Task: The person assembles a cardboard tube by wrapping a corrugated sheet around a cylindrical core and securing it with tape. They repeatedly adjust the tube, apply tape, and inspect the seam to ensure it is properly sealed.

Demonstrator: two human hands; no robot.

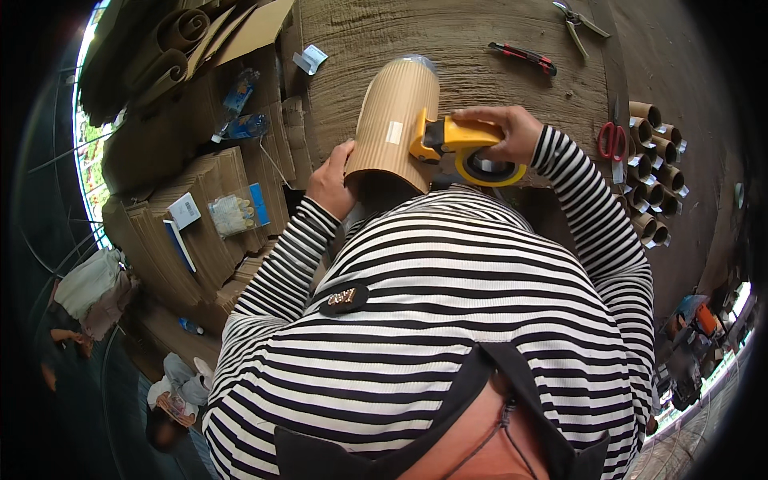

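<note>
A ribbed cardboard tube lies on the wooden table close to my body, its open end toward me. My left hand is closed around the tube's near left edge. In my right hand is a yellow tape dispenser, gripped from above, with its head touching the tube's right side. A small pale rectangular patch sits on the tube's upper surface. Clear shiny material shows at the far end of the tube. The inside of the tube is dark.
On the wooden table lie a red utility knife, pliers and red-handled scissors. Several small cardboard tubes stand stacked at right. Stacked cardboard sheets and plastic bottles are at left. Other people sit at lower left.
</note>
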